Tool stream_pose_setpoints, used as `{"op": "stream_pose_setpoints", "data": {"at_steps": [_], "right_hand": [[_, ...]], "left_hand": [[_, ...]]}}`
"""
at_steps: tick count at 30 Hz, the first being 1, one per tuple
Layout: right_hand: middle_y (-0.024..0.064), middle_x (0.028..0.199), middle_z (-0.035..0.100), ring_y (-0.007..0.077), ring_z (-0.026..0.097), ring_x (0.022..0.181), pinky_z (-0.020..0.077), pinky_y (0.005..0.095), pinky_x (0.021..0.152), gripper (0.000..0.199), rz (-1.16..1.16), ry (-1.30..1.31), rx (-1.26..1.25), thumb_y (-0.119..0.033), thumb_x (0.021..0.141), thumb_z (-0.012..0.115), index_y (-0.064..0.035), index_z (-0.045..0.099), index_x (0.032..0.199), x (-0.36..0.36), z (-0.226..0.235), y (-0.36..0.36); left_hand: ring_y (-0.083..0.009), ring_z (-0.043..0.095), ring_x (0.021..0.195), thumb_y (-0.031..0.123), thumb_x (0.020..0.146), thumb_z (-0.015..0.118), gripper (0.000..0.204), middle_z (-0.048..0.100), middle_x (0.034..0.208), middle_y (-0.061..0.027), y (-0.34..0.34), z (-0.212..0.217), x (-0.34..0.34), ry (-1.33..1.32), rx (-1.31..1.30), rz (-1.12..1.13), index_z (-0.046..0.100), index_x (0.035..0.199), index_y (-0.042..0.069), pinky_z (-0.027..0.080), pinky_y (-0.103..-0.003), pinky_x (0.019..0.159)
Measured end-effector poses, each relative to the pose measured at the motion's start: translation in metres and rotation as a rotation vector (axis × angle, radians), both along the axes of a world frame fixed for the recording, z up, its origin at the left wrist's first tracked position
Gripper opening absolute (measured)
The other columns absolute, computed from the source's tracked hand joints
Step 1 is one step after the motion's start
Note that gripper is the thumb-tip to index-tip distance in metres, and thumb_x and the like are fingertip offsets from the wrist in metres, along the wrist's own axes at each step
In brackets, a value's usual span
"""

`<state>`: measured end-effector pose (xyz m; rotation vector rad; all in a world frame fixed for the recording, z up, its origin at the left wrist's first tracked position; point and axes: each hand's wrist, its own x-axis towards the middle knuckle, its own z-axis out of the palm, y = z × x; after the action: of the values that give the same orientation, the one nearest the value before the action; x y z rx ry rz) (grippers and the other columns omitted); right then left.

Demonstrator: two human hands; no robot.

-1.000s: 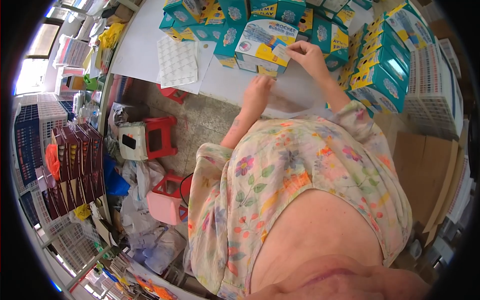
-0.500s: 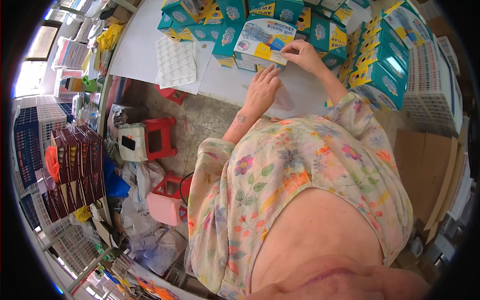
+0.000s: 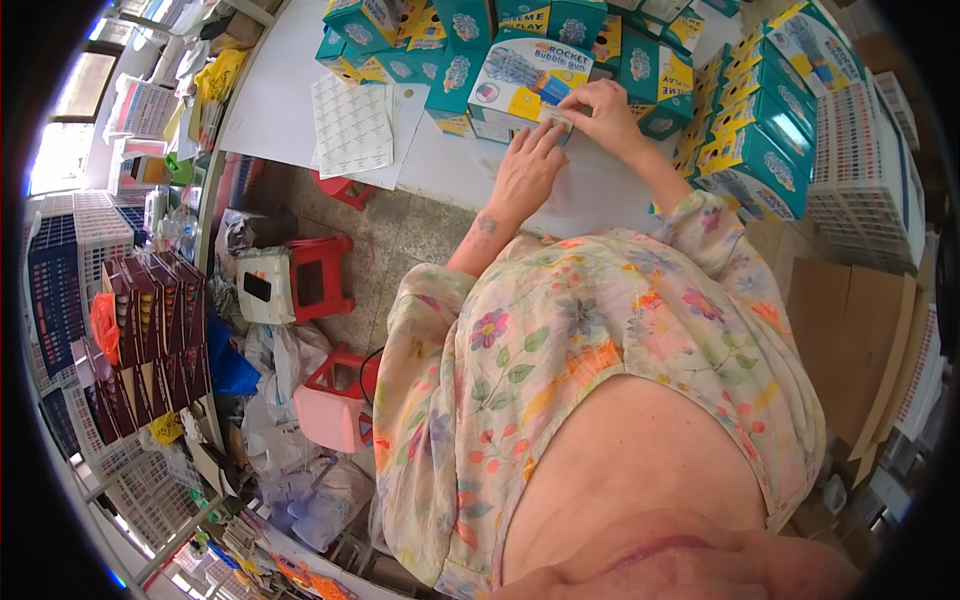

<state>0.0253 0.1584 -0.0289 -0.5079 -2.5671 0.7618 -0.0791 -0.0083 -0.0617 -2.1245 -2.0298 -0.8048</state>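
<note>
Both hands, left hand (image 3: 527,170) flat, right hand (image 3: 598,108) pinching a small label (image 3: 556,118) by the toy box (image 3: 527,80).

Small packing or wholesale stockroom: teal toy boxes (image 3: 745,150) stacked just beyond the hands, label sheets (image 3: 350,125) on the white table (image 3: 275,95) to their left, crates (image 3: 865,170) right, red stools (image 3: 320,275) below left.

Both forearms stretched forward from loose floral sleeves, left hand (image 3: 527,170) lay flat, palm down, fingers extended and together, right hand (image 3: 600,105) just beyond it, fingers curled, fingertips pinched downward, the hands nearly touching
</note>
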Motion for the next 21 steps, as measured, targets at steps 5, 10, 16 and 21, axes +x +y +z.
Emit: {"op": "stream_pose_setpoints", "data": {"at_steps": [5,10,16,21], "right_hand": [[0.0082,0.107,0.063,0.0281,0.054,0.105,0.0417,0.0368,0.091,0.048,-0.171,-0.011,0.362,-0.018,0.079,0.067,-0.0123,0.054,0.125,0.004,-0.002,-0.024],[0.0156,0.124,0.053,0.0296,0.052,0.114,0.0385,0.0396,0.099,0.072,-0.253,0.172,0.004,-0.023,0.082,0.068,-0.0059,0.030,0.141,-0.014,-0.029,-0.015],[0.0141,0.130,0.049,0.0225,0.051,0.118,0.0461,0.0356,0.092,0.086,-0.290,0.314,-1.122,-0.038,0.082,0.069,-0.0034,0.019,0.143,-0.032,-0.073,0.007],[0.0120,0.130,0.049,0.0193,0.052,0.114,0.0478,0.0320,0.089,0.077,-0.301,0.208,-1.219,-0.038,0.087,0.063,-0.0045,0.021,0.142,-0.023,-0.038,-0.012]], "left_hand": [[-0.0244,0.040,0.130,0.012,0.083,0.055,0.011,0.048,0.135,-0.0090,0.001,0.001,-0.002,0.001,-0.040,0.008,0.063,0.090,0.008,0.031,-0.047,0.105],[-0.0234,0.039,0.131,0.013,0.085,0.056,0.010,0.049,0.134,-0.0070,0.001,0.001,-0.003,0.009,-0.063,0.018,0.061,0.091,0.007,0.032,-0.047,0.104],[-0.0307,0.039,0.130,0.005,0.080,0.058,0.007,0.049,0.131,-0.0153,0.002,-0.003,-0.017,-0.228,0.038,0.034,0.062,0.085,0.005,0.035,-0.046,0.102],[-0.0338,0.048,0.118,0.015,0.095,0.048,0.022,0.046,0.134,-0.0229,0.000,-0.030,-0.080,-0.565,0.150,0.423,0.062,0.094,-0.002,0.040,-0.035,0.094]]}}
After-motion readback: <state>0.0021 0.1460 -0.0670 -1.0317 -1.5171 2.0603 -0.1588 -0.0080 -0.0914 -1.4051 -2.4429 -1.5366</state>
